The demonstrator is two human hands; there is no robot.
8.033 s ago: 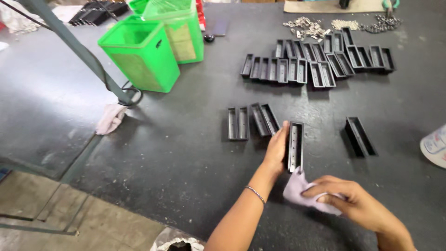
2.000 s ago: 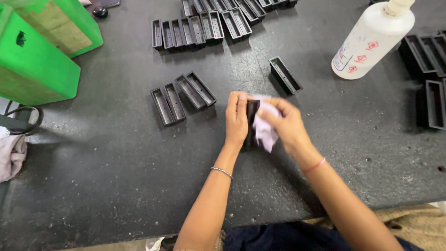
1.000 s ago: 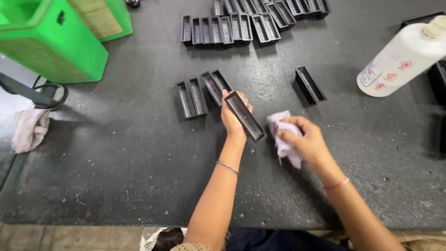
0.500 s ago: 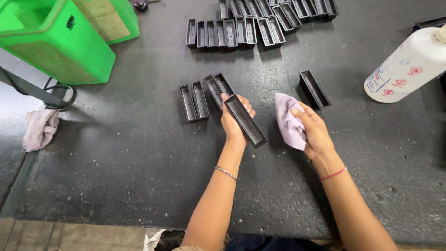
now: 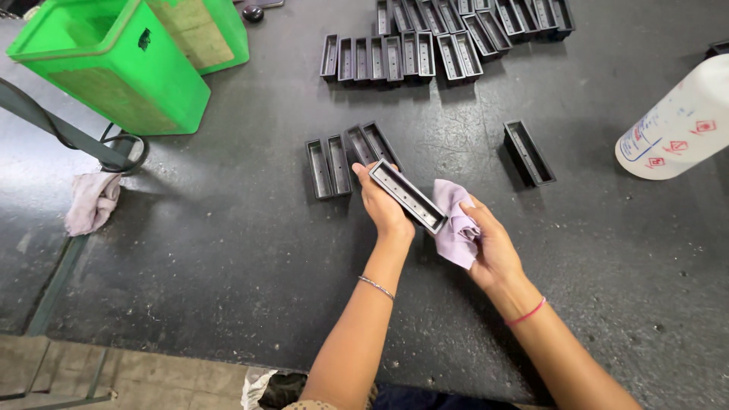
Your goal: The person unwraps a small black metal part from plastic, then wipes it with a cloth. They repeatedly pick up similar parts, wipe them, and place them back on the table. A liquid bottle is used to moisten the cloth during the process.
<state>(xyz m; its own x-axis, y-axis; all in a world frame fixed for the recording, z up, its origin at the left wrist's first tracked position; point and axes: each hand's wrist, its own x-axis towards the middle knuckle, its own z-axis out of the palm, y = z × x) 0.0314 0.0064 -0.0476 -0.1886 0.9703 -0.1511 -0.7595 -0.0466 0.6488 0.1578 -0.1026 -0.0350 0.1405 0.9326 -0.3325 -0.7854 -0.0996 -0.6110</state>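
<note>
Left hand (image 5: 383, 209) closed around long black channel-shaped metal piece (image 5: 408, 196), now lifted above dark table (image 5: 228, 250) and tilted, right hand (image 5: 490, 247) clutching pale lilac cloth (image 5: 454, 228), drawn slightly off, seemingly touching its end, wiping probably paused.

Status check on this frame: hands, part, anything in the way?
Left hand grips black tray. Right hand holds pale cloth against its end. Nothing blocking.

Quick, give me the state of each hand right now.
Left hand: closed around a black tray, held off the table.
Right hand: closed on a pale purple cloth, beside the tray's end.
</note>
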